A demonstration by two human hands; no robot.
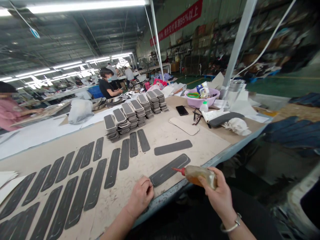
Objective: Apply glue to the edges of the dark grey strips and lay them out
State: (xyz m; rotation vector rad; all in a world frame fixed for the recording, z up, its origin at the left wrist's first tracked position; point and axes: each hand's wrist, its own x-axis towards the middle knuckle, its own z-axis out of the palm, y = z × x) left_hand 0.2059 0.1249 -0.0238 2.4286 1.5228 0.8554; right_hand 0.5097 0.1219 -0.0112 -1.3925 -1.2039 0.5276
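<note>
My right hand (218, 191) is wrapped round a glue bottle (200, 175), a clear squeeze bottle with amber liquid and a red nozzle. The bottle is tilted nearly flat, its tip over a long dark grey panel (165, 171) with rounded ends. Shiny streaks run along that panel's edges. My left hand (140, 196) is closed, knuckles up, against the panel's left end; whatever its fingers hold is hidden. Just beyond lies another grey panel (173, 147). To the left, several streaked panels (96, 183) lie in rows on the table (130, 176).
Stacks of pale-edged panels (128, 115) stand at the back of the table. Farther right are a phone (181, 110), beige pieces (183, 126), glasses (197, 116), a purple basin (203, 101) and a metal post (237, 46). Two co-workers (107, 85) (11, 110) are beyond.
</note>
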